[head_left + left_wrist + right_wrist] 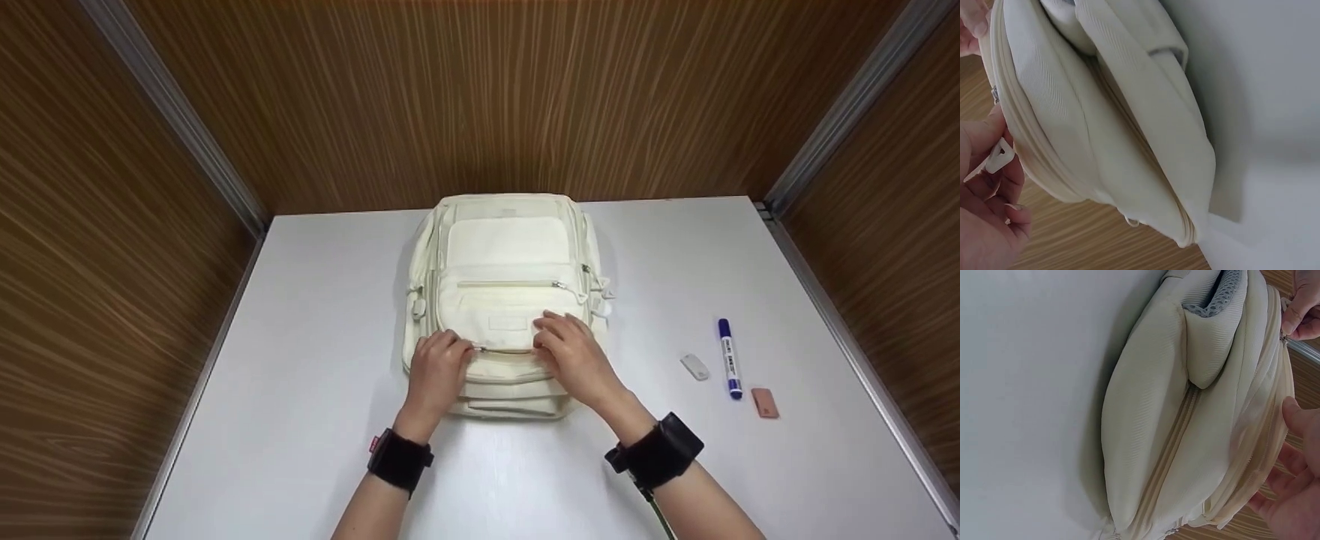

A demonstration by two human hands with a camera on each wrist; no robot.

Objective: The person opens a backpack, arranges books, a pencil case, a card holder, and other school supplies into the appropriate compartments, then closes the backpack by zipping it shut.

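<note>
A cream backpack (506, 244) lies on the table, its front face up and its lower end toward me. At the left of the front pocket's lower zipper, my left hand (436, 375) pinches the zipper pull (1000, 156), whose pale tab shows between the fingers in the left wrist view. My right hand (574, 356) grips the pocket's edge at the right end of this zipper; its thumb and fingers lie on the fabric in the right wrist view. Between both hands the zipper line (510, 351) shows as a dark slit. The pocket's inside is hidden.
On the white table (315, 315), right of the backpack, lie a small white object (694, 367), a blue-and-white marker (730, 360) and a small reddish-pink block (765, 403). Wood-grain panels (480, 97) enclose the back and sides. Black bands (401, 460) circle both wrists.
</note>
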